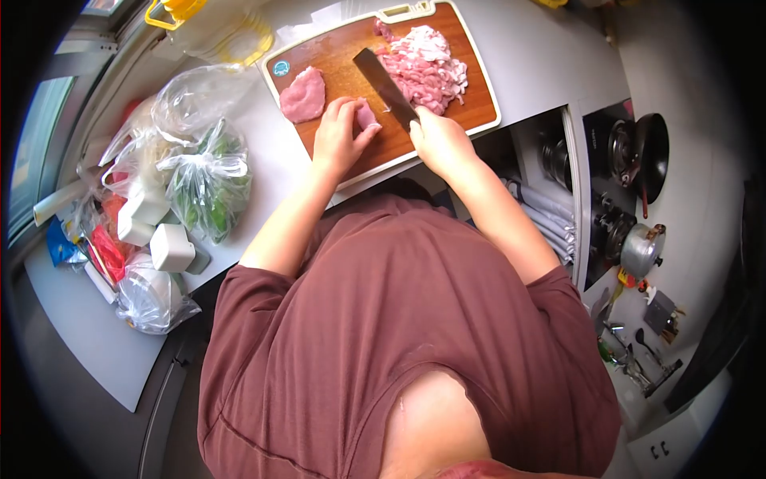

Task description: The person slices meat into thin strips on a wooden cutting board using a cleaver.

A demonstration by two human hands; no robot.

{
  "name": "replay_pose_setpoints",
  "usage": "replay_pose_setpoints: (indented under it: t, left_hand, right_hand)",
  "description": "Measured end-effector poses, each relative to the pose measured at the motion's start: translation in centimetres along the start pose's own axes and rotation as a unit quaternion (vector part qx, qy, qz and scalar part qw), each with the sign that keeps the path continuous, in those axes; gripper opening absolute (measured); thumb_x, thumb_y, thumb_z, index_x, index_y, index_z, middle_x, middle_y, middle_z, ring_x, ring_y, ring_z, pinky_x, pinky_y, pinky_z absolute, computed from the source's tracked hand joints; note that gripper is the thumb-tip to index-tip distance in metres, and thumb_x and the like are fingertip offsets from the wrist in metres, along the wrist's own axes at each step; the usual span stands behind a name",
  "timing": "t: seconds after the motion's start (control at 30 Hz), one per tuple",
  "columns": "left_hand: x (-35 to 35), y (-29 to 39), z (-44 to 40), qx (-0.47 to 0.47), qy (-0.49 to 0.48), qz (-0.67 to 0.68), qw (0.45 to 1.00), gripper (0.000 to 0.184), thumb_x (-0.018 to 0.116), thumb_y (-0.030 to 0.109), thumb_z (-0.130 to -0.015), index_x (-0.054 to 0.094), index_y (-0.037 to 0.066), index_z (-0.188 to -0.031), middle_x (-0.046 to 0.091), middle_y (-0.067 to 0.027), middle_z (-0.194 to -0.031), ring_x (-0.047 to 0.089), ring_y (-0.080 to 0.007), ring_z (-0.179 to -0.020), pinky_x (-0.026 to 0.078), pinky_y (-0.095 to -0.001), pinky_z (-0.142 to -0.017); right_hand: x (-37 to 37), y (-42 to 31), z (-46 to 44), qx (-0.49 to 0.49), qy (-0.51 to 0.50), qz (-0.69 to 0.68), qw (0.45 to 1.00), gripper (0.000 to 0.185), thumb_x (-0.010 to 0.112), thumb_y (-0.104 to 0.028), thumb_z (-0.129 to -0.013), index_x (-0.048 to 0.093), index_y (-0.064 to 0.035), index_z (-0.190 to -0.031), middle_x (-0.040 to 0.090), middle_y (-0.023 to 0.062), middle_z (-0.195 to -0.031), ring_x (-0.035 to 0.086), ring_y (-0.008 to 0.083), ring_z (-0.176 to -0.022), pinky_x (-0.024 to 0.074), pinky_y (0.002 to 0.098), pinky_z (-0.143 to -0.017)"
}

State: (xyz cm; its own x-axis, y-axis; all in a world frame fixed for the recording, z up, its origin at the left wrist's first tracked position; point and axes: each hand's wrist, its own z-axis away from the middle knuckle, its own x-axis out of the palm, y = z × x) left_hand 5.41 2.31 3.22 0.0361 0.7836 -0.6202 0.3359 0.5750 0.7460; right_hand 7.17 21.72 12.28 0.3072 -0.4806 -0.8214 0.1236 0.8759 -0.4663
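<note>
From the head view, across the brown, pale-rimmed board (339, 62) on the smooth table (276, 164), raw meat lies: a rounded pink slab (303, 94) at left, a stringy pink-and-white heap (431, 72) at right. Between them, the left hand (341, 136) curls against a small pink piece (366, 116); the right hand (439, 142) grips a flat, dark, rectangular knife (383, 84).

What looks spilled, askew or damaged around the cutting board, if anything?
Nothing stands out: the cut meat lies on the cutting board, the right hand grips the knife, the left hand touches a small meat piece, and no spill shows.
</note>
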Motion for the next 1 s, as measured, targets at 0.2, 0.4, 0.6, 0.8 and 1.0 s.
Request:
replay_pose_setpoints:
  t: [0.2,0.4,0.6,0.8,1.0]
  left_hand:
    - [-0.8,-0.7,-0.1,0.142,-0.049,-0.032,0.988,0.033,0.078,0.016,-0.07,0.06,0.005,-0.096,0.06,-0.0128,-0.108,0.058,-0.0339,-0.1,0.049,-0.0417,-0.086]
    - [-0.2,-1.5,-0.2,0.17,-0.05,-0.066,0.982,0.024,0.071,0.007,-0.073,0.061,0.006,-0.095,0.061,-0.0114,-0.106,0.059,-0.0328,-0.1,0.05,-0.0422,-0.086]
    - [-0.1,-0.9,-0.9,0.207,-0.01,-0.07,0.976,0.023,0.071,0.007,-0.073,0.061,0.005,-0.094,0.063,-0.0119,-0.106,0.06,-0.0323,-0.098,0.051,-0.0413,-0.085]
    - [0.3,-1.1,-1.0,0.189,-0.013,-0.04,0.981,0.024,0.073,0.008,-0.072,0.061,0.004,-0.093,0.063,-0.0126,-0.104,0.061,-0.033,-0.096,0.052,-0.0409,-0.084]
    - [0.3,-1.1,-0.9,0.173,-0.015,-0.037,0.984,0.026,0.074,0.01,-0.072,0.062,0.004,-0.093,0.063,-0.0127,-0.102,0.061,-0.0326,-0.096,0.051,-0.0408,-0.085]
  right_hand:
    - [0.4,-1.2,0.9,-0.018,-0.037,0.017,0.999,0.016,0.051,-0.018,-0.092,0.056,-0.0023,-0.094,0.067,0.023,-0.08,0.066,0.0424,-0.078,0.0519,0.0507,-0.073]
    - [0.1,-1.7,1.5,-0.031,-0.041,0.055,0.997,0.015,0.052,-0.013,-0.089,0.055,0.0005,-0.095,0.067,0.0218,-0.079,0.068,0.0414,-0.079,0.0542,0.0469,-0.072]
    - [0.6,-1.7,2.1,0.003,-0.071,0.049,0.996,0.016,0.05,-0.01,-0.087,0.054,0.0011,-0.099,0.067,0.0274,-0.085,0.068,0.0417,-0.08,0.0548,0.0472,-0.072]
    - [1.6,-1.9,1.5,0.049,-0.108,0.054,0.991,0.016,0.047,-0.01,-0.088,0.053,0.0008,-0.099,0.067,0.029,-0.087,0.068,0.0421,-0.086,0.0526,0.0509,-0.076]
    - [4.4,-2.7,-3.6,0.01,-0.039,0.034,0.999,0.024,0.042,-0.014,-0.092,0.055,0.0,-0.105,0.067,0.0274,-0.091,0.066,0.0437,-0.09,0.0511,0.0523,-0.078]
